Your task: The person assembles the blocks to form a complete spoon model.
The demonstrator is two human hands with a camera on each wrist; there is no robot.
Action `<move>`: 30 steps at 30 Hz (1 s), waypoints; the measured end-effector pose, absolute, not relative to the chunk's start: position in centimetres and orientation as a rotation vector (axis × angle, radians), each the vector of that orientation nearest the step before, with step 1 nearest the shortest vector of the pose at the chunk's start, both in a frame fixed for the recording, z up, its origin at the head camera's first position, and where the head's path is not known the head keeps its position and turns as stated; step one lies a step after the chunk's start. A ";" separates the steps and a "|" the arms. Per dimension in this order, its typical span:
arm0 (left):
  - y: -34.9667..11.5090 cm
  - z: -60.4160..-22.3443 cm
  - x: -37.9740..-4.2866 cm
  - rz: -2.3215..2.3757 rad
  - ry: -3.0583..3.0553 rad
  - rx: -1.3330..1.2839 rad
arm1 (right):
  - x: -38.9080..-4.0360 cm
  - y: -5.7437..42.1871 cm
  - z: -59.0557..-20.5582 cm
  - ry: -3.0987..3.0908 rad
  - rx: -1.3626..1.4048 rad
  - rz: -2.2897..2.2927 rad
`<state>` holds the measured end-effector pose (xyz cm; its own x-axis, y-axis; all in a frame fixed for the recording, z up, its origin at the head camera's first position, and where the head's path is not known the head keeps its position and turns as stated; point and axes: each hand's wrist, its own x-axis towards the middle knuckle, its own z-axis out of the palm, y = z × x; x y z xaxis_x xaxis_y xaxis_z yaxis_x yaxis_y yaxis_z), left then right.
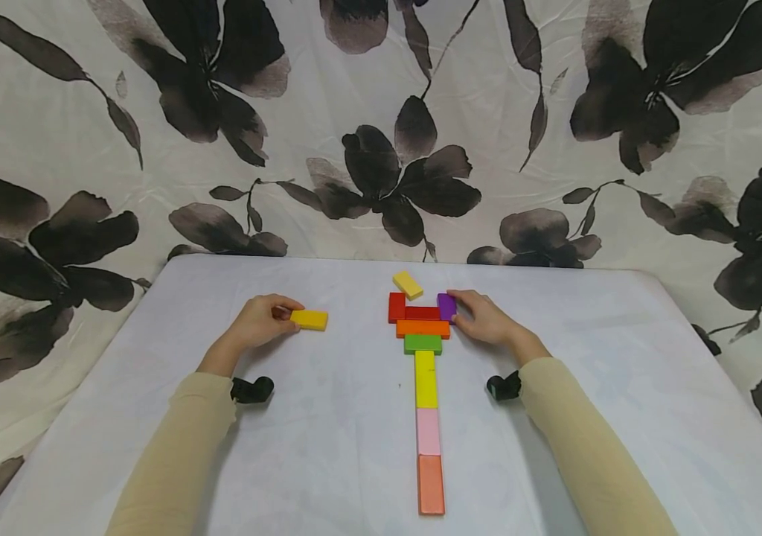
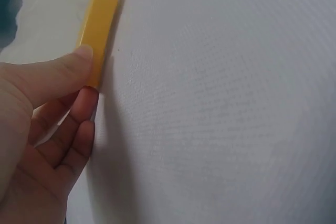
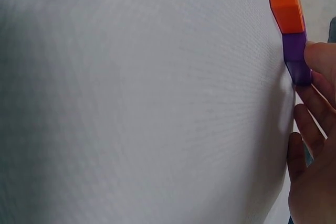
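My left hand pinches one end of a yellow block low over the table, left of the block arrangement. In the left wrist view the thumb lies on the face of that block. At the arrangement's upper right, my right hand holds a purple block between thumb and fingers. The purple block stands beside a flat red block and against an orange block. Another red block stands at the left end.
Below the orange block, a green block, a yellow-green block, a pink block and a salmon block form a column. A loose yellow block lies tilted behind the red ones. A floral cloth hangs beyond the white table.
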<state>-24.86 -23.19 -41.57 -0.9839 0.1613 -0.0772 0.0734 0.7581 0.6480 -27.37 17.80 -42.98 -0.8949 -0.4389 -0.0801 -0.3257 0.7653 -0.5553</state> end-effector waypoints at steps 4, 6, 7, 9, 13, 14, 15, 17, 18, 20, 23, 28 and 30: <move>-22.9 -41.4 -25.0 1.032 2.828 0.192 | -27.5 17.8 -43.1 2.757 -0.601 -0.806; -22.6 -41.3 -25.1 1.030 2.830 0.197 | -27.6 17.9 -43.1 2.759 -0.602 -0.803; -22.5 -41.2 -25.1 1.027 2.835 0.208 | -27.6 17.9 -43.2 2.759 -0.602 -0.801; -22.0 -40.9 -25.3 1.027 2.841 0.218 | -27.6 17.9 -43.1 2.757 -0.599 -0.801; -20.9 -40.4 -25.4 1.052 2.859 0.258 | -27.6 17.9 -43.1 2.754 -0.602 -0.794; -20.6 -40.3 -25.5 1.061 2.863 0.262 | -27.6 17.9 -43.1 2.754 -0.605 -0.794; -20.3 -40.2 -25.5 1.068 2.869 0.275 | -27.6 17.9 -43.1 2.756 -0.610 -0.791; -19.6 -40.1 -25.7 1.089 2.872 0.291 | -27.5 17.9 -43.0 2.757 -0.610 -0.791; -19.3 -40.0 -25.8 1.102 2.871 0.297 | -27.5 17.9 -43.0 2.759 -0.613 -0.793; -18.6 -40.0 -26.0 1.131 2.866 0.307 | -27.4 17.8 -42.9 2.761 -0.616 -0.795; -17.4 -40.0 -26.3 1.189 2.844 0.317 | -27.4 17.8 -42.8 2.760 -0.613 -0.800; -15.2 -40.1 -26.8 1.245 2.828 0.324 | -27.5 17.8 -43.0 2.756 -0.600 -0.802; -14.3 -40.1 -27.0 1.245 2.823 0.322 | -27.5 17.8 -43.1 2.754 -0.590 -0.803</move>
